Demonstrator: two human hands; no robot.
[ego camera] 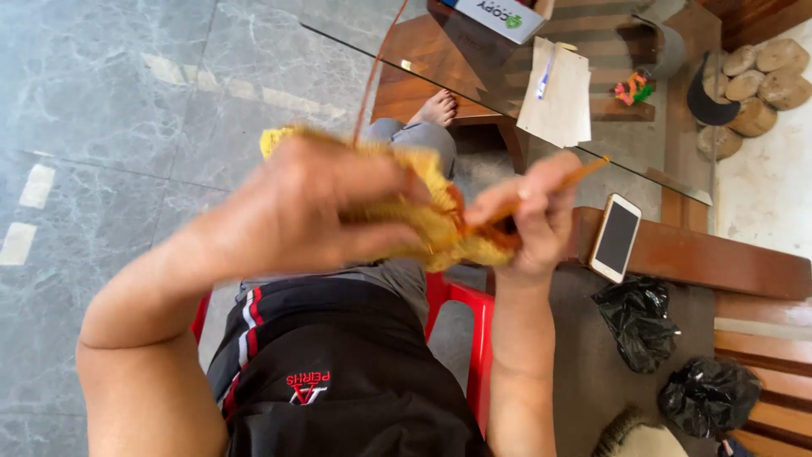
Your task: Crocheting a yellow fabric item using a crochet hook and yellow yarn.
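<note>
My left hand [304, 207] grips a piece of yellow crocheted yarn work [436, 222], pinching it between thumb and fingers. An orange strand of yarn [365, 85] runs up from the work toward the table. My right hand [529, 224] holds an orange crochet hook [568, 179], whose tip is buried in the yellow work. Both hands are close together above my lap. I sit on a red plastic chair [474, 334], wearing dark shorts, with one bare foot [436, 108] resting on the low table's wooden shelf.
A glass-topped wooden table [474, 68] stands ahead, carrying papers with a pen [558, 97] and a box. A smartphone [615, 237] lies on a wooden bench arm. Two black plastic bags [639, 317] sit to my right. Grey stone floor spreads to the left.
</note>
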